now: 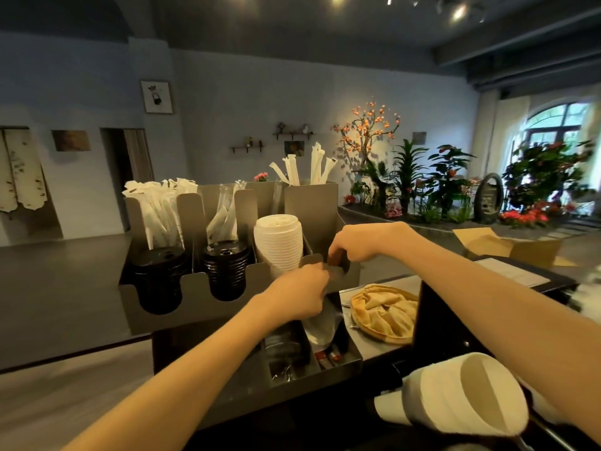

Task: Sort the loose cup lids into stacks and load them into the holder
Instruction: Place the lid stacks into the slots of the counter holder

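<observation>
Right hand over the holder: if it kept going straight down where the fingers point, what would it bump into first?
Probably the rightmost slot of the grey holder. The right hand reaches into it, fingers curled around something dark, though depth there is hard to judge.

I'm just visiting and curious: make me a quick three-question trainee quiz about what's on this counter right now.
1. True or false: the white lid stack stands taller than the two black lid stacks.
2. Which slot of the holder are both hands working at? A far left, B far right.
3. What stands in the holder's rear compartments?

Key: 1 true. 2 B: the left hand and right hand meet at the rightmost slot. 3 paper-wrapped straws.
</observation>
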Demonstrator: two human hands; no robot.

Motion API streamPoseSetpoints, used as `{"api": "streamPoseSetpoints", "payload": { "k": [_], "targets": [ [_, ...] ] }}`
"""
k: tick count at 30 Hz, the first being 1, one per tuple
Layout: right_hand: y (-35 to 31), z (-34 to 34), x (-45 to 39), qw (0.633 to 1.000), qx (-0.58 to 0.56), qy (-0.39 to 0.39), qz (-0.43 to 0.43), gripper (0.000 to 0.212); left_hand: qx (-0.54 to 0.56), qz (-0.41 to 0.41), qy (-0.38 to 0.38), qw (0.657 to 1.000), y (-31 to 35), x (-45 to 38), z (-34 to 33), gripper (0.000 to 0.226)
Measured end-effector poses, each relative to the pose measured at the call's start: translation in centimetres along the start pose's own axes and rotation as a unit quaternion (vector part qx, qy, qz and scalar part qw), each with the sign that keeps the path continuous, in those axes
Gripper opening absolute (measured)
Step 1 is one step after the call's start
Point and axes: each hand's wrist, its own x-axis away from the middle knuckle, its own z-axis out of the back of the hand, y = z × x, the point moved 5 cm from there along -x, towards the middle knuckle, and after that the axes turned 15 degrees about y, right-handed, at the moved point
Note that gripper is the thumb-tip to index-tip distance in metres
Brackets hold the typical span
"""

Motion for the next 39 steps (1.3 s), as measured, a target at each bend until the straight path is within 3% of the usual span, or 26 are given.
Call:
{"api": "streamPoseSetpoints", "payload": {
  "k": [2,7,17,27,39],
  "targets": [
    [-0.1,-0.3,-0.4,1.0,0.007,-0.019,0.001,0.05,-0.018,0.011,-0.014,1.0,0.5,-0.2,-1.0,0.056],
    [-0.1,0.0,-0.6,1.0,0.006,-0.027,0.002,0.048,-0.065,0.05,-0.022,0.996,1.5,-1.0,-1.6,0.049],
    [-0.3,-0.4,-0.8,1.0,0.019,-0.021,-0.006,0.036,-0.056,0.101,-0.073,0.991,1.7,-1.5,-1.6,0.057],
    [-0.3,0.0,-0.6,0.999,0.027,-0.046,0.011,0.038,-0.187,0.02,0.0,0.982,2.2,-0.6,-1.4,0.045],
    [-0.1,-1.4,-2.0,0.993,0.058,0.102,-0.024,0.034,-0.152,0.047,-0.002,0.987,1.5,-0.8,-1.2,0.035]
  ]
}}
